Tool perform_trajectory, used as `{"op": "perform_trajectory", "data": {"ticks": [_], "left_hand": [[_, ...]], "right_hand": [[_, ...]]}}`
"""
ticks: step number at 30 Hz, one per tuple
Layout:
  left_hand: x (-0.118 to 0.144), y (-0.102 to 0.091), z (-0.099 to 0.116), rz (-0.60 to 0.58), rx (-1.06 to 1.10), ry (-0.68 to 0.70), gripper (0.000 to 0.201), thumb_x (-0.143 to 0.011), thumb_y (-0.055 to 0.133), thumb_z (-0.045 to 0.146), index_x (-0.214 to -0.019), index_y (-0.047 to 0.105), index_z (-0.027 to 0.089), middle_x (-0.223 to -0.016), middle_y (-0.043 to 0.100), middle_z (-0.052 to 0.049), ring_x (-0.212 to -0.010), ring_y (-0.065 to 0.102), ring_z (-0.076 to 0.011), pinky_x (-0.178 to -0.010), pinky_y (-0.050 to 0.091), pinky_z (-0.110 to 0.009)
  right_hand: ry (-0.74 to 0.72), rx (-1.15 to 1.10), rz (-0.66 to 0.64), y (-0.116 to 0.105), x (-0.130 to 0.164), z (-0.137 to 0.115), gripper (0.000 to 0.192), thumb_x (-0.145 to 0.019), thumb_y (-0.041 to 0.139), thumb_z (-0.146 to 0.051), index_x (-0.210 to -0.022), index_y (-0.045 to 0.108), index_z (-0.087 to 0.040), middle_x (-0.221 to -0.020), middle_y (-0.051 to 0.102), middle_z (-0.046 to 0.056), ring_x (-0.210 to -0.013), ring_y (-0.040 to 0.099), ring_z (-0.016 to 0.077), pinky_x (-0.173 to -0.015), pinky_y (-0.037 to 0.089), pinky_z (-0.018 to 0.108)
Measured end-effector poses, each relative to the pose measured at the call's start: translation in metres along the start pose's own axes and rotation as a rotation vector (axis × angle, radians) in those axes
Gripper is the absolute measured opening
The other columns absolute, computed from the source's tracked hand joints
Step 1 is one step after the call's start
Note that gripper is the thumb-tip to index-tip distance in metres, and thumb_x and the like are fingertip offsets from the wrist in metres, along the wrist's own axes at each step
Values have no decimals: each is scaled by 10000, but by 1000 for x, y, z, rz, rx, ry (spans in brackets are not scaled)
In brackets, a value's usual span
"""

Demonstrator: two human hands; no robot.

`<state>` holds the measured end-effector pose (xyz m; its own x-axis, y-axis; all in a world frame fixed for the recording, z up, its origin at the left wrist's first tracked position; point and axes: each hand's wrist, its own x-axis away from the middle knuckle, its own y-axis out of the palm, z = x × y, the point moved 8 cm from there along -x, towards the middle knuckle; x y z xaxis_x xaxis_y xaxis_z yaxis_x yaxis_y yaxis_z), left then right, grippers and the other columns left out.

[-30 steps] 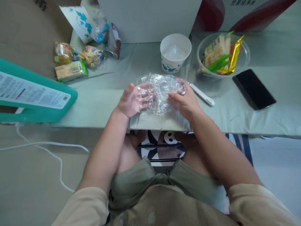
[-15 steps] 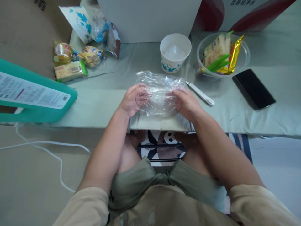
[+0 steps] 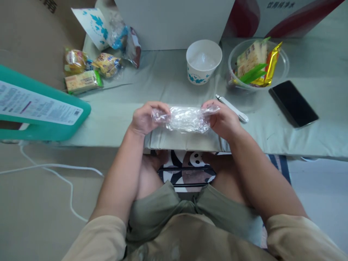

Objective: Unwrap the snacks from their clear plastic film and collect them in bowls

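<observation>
My left hand (image 3: pixel 145 119) and right hand (image 3: pixel 221 119) each pinch closed on one end of the crumpled plastic film (image 3: pixel 186 119), stretched between them just above the counter (image 3: pixel 130 108) edge | paper cup (image 3: pixel 203 61), white pen (image 3: pixel 232 108) beyond, clear of my grip.

Legible text, as I saw it:
1. Red-and-white box (image 3: pixel 282 14), top right: a line of white Chinese characters, too cut off to read.
2. Teal board (image 3: pixel 40 119), left: white label (image 3: pixel 32 107) with fine print and a QR code, unreadable.
3. Cardboard (image 3: pixel 32 32), top left: dark printed characters, partly cropped.
</observation>
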<state>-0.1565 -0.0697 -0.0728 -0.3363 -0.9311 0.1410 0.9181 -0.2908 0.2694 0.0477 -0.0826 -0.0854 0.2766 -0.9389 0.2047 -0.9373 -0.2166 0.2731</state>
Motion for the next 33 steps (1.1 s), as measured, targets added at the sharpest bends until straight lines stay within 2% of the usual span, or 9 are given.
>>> {"op": "perform_trajectory", "data": {"ticks": [3,6,9,12,16,21,23,29,33], "left_hand": [[1,-2,5,19,-185,93,420,-743,584,565,-603,704,188,-635,634,-82,-624,594,-186,-600,498,-344],[1,-7,6,98,-523,175,96,-695,688,298,-707,676,204,-785,673,-58,-778,626,-197,-746,515,-343],[8,-20,17,370,-742,287,231,-672,635,108,-870,637,228,-1038,648,-68,-1076,599,-243,-967,490,-378],[20,-16,27,596,-858,364,186,-773,599,109,-909,598,237,-1057,622,-85,-1174,545,-276,-1087,434,-428],[13,25,8,396,-837,329,264,-851,681,334,-1084,618,225,-1206,662,-110,-1222,574,-287,-1120,433,-430],[-6,60,-32,31,-247,115,581,-835,716,562,-1289,592,221,-1315,676,-120,-1202,660,-269,-1030,522,-388],[-9,58,-38,24,-206,76,526,-833,723,537,-1246,645,221,-1226,705,-104,-1136,689,-257,-991,551,-383],[4,7,-1,525,-793,368,309,-790,703,229,-1098,710,216,-1037,671,-50,-968,666,-196,-926,548,-342],[18,-5,34,768,-914,521,166,-726,717,162,-799,581,224,-778,580,11,-718,564,-154,-736,505,-307]], "right_hand": [[61,50,-48,1,1,5,464,-776,607,-691,-717,599,-231,-654,570,33,-594,549,177,-567,452,336],[61,189,59,-7,-1,11,389,-740,743,-562,-733,539,-231,-653,557,-4,-563,490,132,-554,390,297],[-4,254,224,-14,0,9,445,-607,817,-295,-942,527,-261,-726,590,-55,-586,467,110,-568,350,267],[-39,262,271,-8,2,5,352,-644,752,-301,-922,543,-250,-732,581,-51,-627,474,115,-593,338,272],[-80,261,172,14,4,0,234,-719,701,-361,-762,508,-234,-705,521,-43,-626,425,110,-597,309,278],[-56,-102,25,37,4,3,364,-692,722,-439,-757,420,-246,-727,496,-36,-663,454,129,-635,369,281],[-28,-203,-16,43,3,6,371,-685,693,-488,-752,421,-244,-798,536,-13,-732,507,150,-688,416,299],[-39,205,306,12,2,10,227,-832,539,-459,-893,573,-244,-883,609,5,-880,540,182,-849,427,334],[-75,284,275,9,0,7,173,-859,500,-404,-884,563,-245,-1002,639,36,-994,582,204,-954,437,371]]}}
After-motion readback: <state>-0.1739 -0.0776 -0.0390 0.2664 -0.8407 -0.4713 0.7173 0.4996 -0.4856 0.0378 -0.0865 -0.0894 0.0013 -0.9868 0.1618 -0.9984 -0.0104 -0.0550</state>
